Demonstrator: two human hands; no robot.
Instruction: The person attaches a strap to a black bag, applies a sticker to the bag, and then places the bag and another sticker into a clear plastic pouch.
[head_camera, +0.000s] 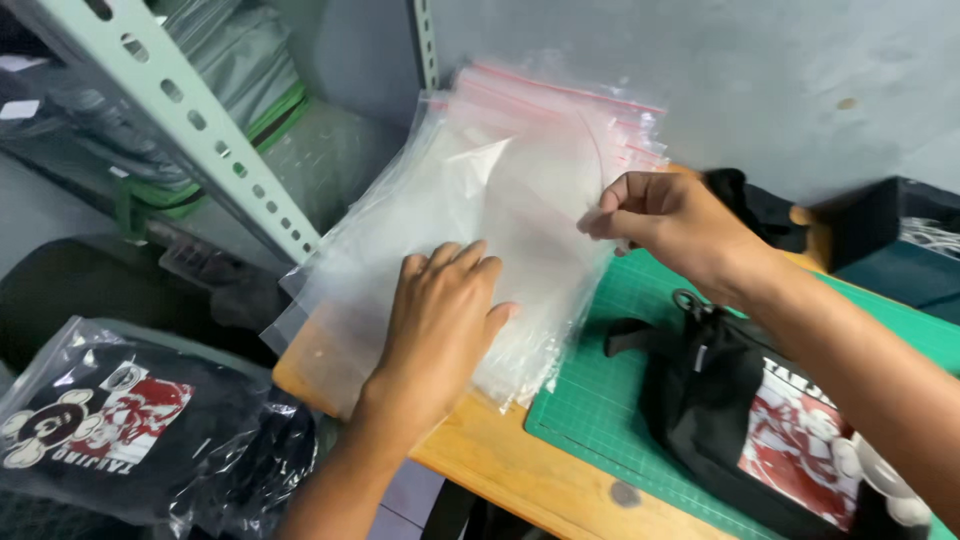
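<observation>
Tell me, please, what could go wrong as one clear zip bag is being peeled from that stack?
The right hand pinches only a thin edge near the red zip strips, so two bags may lift together. The stack of clear bags overhangs the wooden table edge; if the left hand pressing it down lets go, bags could slide off to the floor.

A small garment packing workroom: left of the left hand stand slotted metal shelving and bagged printed shirts; under the right hand lies a green cutting mat on the wooden desk.
</observation>
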